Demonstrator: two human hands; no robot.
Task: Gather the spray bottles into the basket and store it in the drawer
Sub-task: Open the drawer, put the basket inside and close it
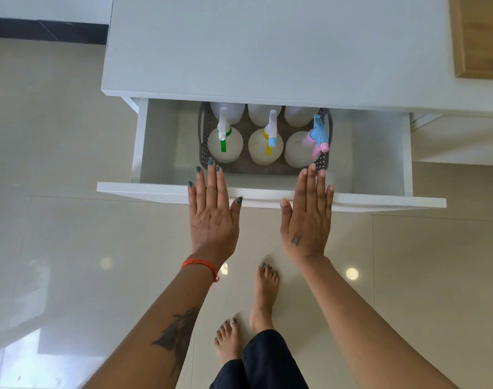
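A grey perforated basket [203, 141] stands inside the white drawer [161, 189], which is pulled out from under the white counter. Several translucent white spray bottles fill the basket in two rows. The front row has a green-and-white nozzle bottle [225, 146], a yellow-and-blue nozzle bottle [265, 148] and a pink-and-blue nozzle bottle [298, 150]. The back row is partly hidden under the counter edge. My left hand [213, 211] and my right hand [307, 217] hover flat, palms down, fingers extended, over the drawer's front panel. Neither holds anything.
The white counter top [267, 46] overhangs the drawer. A wooden panel [481, 37] sits at its far right. Glossy beige floor tiles [57, 220] surround the unit. My bare feet [263, 296] stand right below the drawer front.
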